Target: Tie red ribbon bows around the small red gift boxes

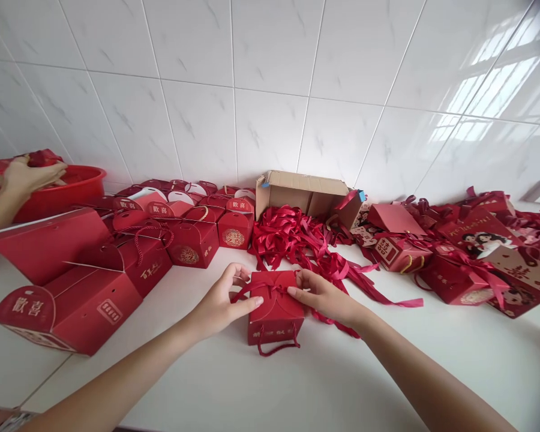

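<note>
At the far left, one red basin (87, 181) holds red pieces, with a co-worker's hand (33, 174) over it. Right of and nearer than the basin, overlapping red boxes (85, 306) stand in a group; more than eight show, but an exact count is not possible. Some have their flaps folded over, and rope handles show on a few.

In the middle, at the near side, stands one small red box (276, 330), its top flaps folded in and one rope handle (279, 351) hanging at its near side. A thin ribbon (267, 288) crosses its top. The left hand (222, 303) reaches in from the near left, its forearm slanting up and right, thumb stretched onto the box top and fingers curled at the left edge; whether they pinch the ribbon I cannot tell. Beyond the box, one cardboard carton (306, 186) lies open toward the near side, with a heap of loose red ribbons (283, 237) at its mouth, too tangled to count. The right hand (328, 294) comes from the near right, forearm slanting up and left, thumb and forefinger pinching the ribbon at the top's right side.

On the right, patterned boxes (459, 282) with ribbons crowd together, more than five, overlapping; their contents are hidden.
</note>
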`<state>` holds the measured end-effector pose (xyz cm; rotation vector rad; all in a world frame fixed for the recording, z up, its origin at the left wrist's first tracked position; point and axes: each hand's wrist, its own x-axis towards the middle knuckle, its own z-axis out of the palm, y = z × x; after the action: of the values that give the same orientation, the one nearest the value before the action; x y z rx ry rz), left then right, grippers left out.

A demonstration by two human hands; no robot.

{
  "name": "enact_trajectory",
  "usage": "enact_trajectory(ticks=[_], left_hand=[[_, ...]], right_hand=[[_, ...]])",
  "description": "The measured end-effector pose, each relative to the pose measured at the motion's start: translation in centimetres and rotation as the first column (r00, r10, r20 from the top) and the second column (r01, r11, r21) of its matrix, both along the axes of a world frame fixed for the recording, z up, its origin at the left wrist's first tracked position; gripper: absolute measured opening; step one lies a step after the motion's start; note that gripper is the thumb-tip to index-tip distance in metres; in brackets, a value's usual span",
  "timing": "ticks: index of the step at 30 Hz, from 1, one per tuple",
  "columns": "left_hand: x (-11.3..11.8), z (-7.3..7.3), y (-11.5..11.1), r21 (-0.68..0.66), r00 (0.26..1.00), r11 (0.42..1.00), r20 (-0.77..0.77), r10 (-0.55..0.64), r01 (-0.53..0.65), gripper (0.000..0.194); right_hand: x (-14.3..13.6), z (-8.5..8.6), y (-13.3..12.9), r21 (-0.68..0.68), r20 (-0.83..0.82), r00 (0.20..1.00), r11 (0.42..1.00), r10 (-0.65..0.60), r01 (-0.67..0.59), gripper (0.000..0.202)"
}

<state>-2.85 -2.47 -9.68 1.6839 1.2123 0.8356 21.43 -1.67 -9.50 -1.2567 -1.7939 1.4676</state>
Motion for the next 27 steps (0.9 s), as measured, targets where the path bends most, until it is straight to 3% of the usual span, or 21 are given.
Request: enact_trajectory(ticks=[4,9,13,16,21,27], left_hand=[[0.0,0.7,0.0,-0.187,1.0,0.982,0.023,-0.002,0.006,0.033],[-0.3,1.6,-0.1,-0.339,0.981,0.924,0.13,-0.142,0.178,0.033],[-1.1,0.7,0.5,-0.313,0.983,0.945,0.177,-0.038,0.093,0.046],[-1.6,0.6,0.8,-0.258,0.992,0.964,0.122,-0.026,0.057,0.05],[-1.7,2.0,0.6,-0.177,0.996,0.983,-0.057,-0.063,0.052,0.047],[-1.4,3.2,0.3,-0.068,0.98,0.997,-0.196,-0.044,0.031,0.028]], right_hand=[[0.2,0.6,-0.2,-0.109,-0.009,1.0,0.994,0.023,-0.023,0.043],[0.6,1.6,0.1,-0.081,0.076,0.996,0.996,0.051,-0.045,0.05],[1.3,1.5,0.5,-0.074,0.084,0.996,0.997,0.029,-0.023,0.052],[2.0,1.0,0.5,-0.065,0.07,0.998,0.998,-0.004,0.009,0.047],[2.5,1.1,0.0,-0.074,0.045,0.999,0.997,0.026,-0.022,0.047],[2.3,1.1,-0.1,-0.192,0.172,0.984,0.981,0.046,-0.012,0.076]])
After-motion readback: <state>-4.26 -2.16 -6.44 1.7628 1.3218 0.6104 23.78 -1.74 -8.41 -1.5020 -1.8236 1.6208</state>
